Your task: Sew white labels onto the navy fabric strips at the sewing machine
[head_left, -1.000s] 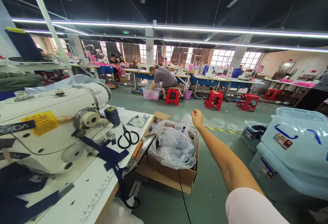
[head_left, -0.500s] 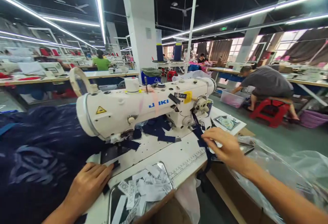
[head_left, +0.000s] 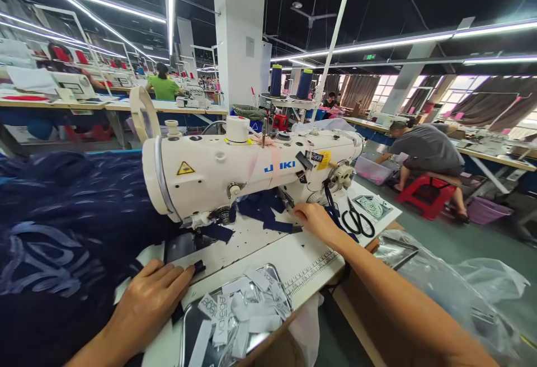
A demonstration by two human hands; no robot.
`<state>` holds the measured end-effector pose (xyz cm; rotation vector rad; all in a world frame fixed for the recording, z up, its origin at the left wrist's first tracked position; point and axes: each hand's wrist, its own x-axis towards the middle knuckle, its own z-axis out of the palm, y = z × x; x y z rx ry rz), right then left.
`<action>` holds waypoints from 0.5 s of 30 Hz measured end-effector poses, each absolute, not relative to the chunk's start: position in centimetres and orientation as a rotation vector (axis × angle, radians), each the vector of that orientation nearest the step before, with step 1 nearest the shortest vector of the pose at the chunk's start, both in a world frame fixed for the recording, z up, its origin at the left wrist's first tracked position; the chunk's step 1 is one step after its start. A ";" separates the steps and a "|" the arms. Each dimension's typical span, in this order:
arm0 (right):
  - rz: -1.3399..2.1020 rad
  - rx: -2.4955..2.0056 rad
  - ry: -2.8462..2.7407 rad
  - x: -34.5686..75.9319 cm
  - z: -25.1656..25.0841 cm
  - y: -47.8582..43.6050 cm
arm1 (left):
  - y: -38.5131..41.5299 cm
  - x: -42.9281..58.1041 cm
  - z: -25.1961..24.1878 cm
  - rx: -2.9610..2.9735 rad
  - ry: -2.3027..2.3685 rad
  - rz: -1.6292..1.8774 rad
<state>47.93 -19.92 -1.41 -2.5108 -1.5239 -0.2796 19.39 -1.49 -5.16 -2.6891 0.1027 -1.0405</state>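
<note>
A white sewing machine point(head_left: 251, 168) stands across the table. My left hand point(head_left: 151, 300) lies by its needle end with the fingers closed over a dark fabric strip point(head_left: 199, 268), whose end sticks out past the fingertips. Beside that hand spreads a navy garment point(head_left: 84, 205) with a pale blue pattern. My right hand point(head_left: 314, 220) is on the machine bed near the base of the arm, its fingers pinched together; what they hold, if anything, is hidden. Several navy fabric pieces point(head_left: 274, 225) lie just left of it. Black-handled scissors point(head_left: 358, 224) rest to its right.
A metal tray point(head_left: 187, 328) of white printed labels point(head_left: 222, 316) sits at the table's front edge. Clear plastic sheeting point(head_left: 453, 300) and a carton flank the right side. A co-worker point(head_left: 423, 149) bends over a plastic bin point(head_left: 373, 170) at the right.
My right hand has moved left, from the hanging dark strip by the machine's right end to the bed near the fabric pieces. The scissors now show fully. My left hand stays on its strip.
</note>
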 end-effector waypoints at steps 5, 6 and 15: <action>-0.268 -2.551 -1.517 47.4 -1.7 -20.1 | -1.5 19.3 -5.3 -2.743 0.073 -1.047; -0.275 -2.553 -1.526 47.0 -1.9 -19.9 | -1.6 19.3 -5.2 -2.739 0.079 -1.047; -0.380 -2.504 -1.744 45.0 -3.1 -19.2 | -1.8 19.3 -4.8 -2.650 0.089 -1.032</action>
